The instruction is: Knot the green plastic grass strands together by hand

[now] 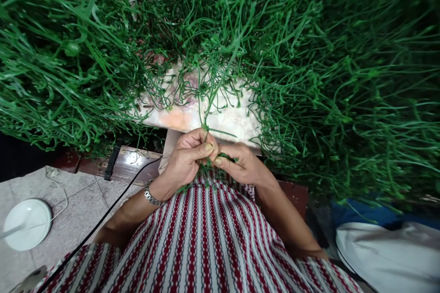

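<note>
My left hand [188, 158], with a metal watch on its wrist, pinches a thin green branching stem [217, 84] between thumb and forefinger. The stem rises away from me above a pale, flower-patterned surface [178, 116]. Close against it, my right hand [242, 162] is closed too, its thumb and forefinger pinching green sprigs of the stem at the left fingertips. More green bits show below the fingers, over my striped lap. What exactly lies between the fingertips is partly hidden.
Large heaps of similar green stems [62, 68] surround the patterned surface on the left, back and right. A white round object [27, 224] stands on the tiled floor at left. A black cable [117, 208] runs past my left arm. Pale fabric [388, 252] lies at lower right.
</note>
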A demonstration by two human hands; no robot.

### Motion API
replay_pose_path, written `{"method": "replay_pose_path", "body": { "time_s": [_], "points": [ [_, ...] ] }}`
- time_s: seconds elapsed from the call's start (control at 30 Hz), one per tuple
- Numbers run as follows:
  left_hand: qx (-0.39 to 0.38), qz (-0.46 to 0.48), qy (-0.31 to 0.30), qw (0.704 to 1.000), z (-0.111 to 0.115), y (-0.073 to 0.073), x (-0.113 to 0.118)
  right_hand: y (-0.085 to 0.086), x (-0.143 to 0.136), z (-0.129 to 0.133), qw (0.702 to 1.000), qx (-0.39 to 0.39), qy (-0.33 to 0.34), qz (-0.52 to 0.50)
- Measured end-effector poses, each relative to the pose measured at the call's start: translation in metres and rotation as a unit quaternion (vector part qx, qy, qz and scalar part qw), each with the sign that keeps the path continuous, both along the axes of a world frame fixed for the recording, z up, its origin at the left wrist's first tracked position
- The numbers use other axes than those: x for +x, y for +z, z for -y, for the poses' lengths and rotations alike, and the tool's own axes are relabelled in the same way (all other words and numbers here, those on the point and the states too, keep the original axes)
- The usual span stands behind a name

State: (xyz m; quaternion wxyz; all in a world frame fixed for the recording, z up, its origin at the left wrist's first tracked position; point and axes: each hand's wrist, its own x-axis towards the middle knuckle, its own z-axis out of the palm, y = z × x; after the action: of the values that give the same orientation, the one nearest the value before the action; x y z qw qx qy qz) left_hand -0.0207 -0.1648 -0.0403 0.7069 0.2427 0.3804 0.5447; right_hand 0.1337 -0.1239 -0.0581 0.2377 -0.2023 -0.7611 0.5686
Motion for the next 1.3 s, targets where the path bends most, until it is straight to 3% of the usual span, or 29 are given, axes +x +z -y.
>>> {"method": "replay_pose_path", "body": {
  "time_s": [0.13, 0.4, 0.57, 0.63, 0.73, 0.83, 0.93, 1.1, 1.3],
  "points": [
    [-0.028, 0.009, -0.039, 0.999, 0.001, 0.000, -0.003, 0.001, 0.003, 0.002, 0.999, 0.035, 0.018, 0.010],
    [-0.058, 0.092, -0.065, 0.992, 0.004, 0.005, 0.000, -0.004, 0.003, -0.001, 0.987, -0.076, 0.089, -0.106],
    [-0.060, 0.118, -0.076, 0.988, 0.006, 0.005, 0.000, -0.004, 0.001, -0.001, 0.988, -0.099, 0.084, -0.086],
    [-0.055, 0.106, -0.049, 0.992, 0.005, 0.003, -0.001, -0.002, 0.000, 0.001, 0.994, -0.072, 0.055, -0.068],
    [-0.027, 0.049, -0.005, 0.998, 0.004, 0.002, -0.003, 0.002, 0.000, 0.003, 0.998, 0.049, -0.024, -0.019],
    [-0.027, -0.011, 0.010, 1.000, 0.004, 0.002, -0.002, 0.004, 0.000, 0.004, 0.980, 0.175, -0.080, 0.053],
    [-0.041, -0.027, 0.016, 0.999, 0.003, 0.004, -0.001, 0.000, -0.002, 0.007, 0.963, 0.237, -0.111, 0.060],
    [-0.071, -0.011, 0.017, 0.997, 0.002, 0.005, -0.001, -0.013, -0.007, 0.010, 0.952, 0.274, -0.131, 0.026],
    [-0.086, 0.022, 0.005, 0.996, 0.001, 0.006, -0.006, -0.015, -0.006, 0.011, 0.955, 0.249, -0.157, 0.015]
  ]
}}
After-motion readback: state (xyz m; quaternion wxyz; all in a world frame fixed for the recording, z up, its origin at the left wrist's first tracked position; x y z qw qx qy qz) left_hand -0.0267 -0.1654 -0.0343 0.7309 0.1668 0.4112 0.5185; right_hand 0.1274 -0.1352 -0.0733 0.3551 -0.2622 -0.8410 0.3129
